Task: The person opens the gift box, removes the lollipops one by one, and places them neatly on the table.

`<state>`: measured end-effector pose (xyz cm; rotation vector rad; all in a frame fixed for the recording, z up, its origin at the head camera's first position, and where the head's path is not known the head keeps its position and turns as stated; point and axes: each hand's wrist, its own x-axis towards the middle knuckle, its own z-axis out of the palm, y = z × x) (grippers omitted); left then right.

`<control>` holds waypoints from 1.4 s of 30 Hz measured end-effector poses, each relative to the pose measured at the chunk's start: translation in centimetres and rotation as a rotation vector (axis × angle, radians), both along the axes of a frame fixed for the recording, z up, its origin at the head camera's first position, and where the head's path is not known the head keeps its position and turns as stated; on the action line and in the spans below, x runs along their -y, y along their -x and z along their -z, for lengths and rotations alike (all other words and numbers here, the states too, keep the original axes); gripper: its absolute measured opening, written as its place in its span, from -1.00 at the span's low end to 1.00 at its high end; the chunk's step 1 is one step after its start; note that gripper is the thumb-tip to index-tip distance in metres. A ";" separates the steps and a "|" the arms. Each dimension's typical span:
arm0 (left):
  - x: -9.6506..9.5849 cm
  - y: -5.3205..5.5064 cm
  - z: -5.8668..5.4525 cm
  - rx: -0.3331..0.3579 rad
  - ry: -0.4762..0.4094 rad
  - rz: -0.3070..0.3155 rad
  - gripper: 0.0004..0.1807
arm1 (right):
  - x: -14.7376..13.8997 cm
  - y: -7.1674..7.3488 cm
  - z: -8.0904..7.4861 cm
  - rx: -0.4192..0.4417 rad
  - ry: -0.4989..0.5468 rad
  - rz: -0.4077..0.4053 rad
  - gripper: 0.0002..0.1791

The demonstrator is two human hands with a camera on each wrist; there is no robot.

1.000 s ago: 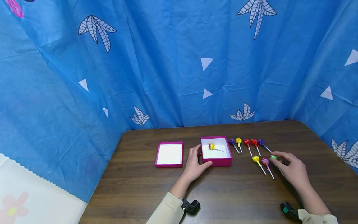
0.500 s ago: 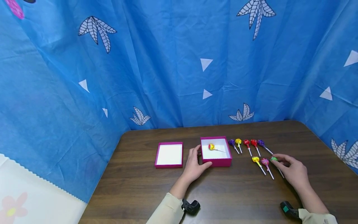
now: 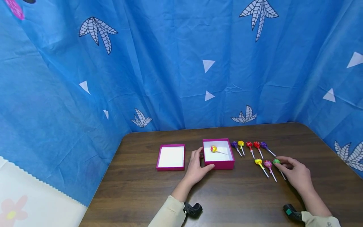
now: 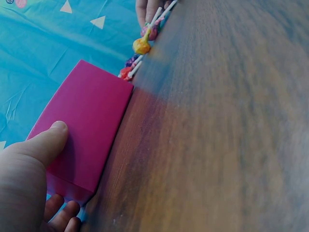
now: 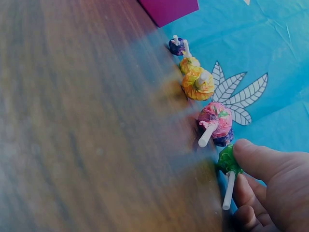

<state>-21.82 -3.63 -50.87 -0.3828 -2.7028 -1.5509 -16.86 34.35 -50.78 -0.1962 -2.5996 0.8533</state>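
An open magenta box [image 3: 219, 165] with a white inside stands on the table, and one red-and-yellow lollipop [image 3: 214, 149] lies in it. My left hand [image 3: 196, 170] holds the box by its near left corner: the thumb [image 4: 50, 140] rests on the front wall, the fingers reach along the left side. At the right, my right hand [image 3: 296, 173] pinches a green lollipop [image 5: 228, 159] by its wrapped head, thumb on one side and fingers on the other. Its white stick points toward me, close to the table. Beside it lie a pink lollipop [image 3: 267, 164] and a yellow lollipop [image 3: 258, 162].
Left of the box lies its magenta lid [image 3: 171, 157], white inside up. A back row of several lollipops, including a red one [image 3: 249, 145] and a purple one [image 3: 264, 145], lies right of the box. A blue curtain [image 3: 170, 78] hangs behind the table [image 3: 136, 195].
The right-hand fingers have shifted slightly on the green lollipop, and more of its head and stick now shows. The left hand and the box stay as they were.
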 end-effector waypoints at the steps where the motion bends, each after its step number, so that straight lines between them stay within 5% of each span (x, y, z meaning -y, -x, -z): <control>1: 0.0 0.0 0.0 -0.001 0.001 0.000 -0.04 | 0.0 0.0 0.0 -0.001 0.001 0.002 -0.64; 42: 0.2 0.0 -0.1 -0.003 0.018 0.010 -0.05 | 0.7 -0.6 -0.6 0.029 0.036 0.038 -0.61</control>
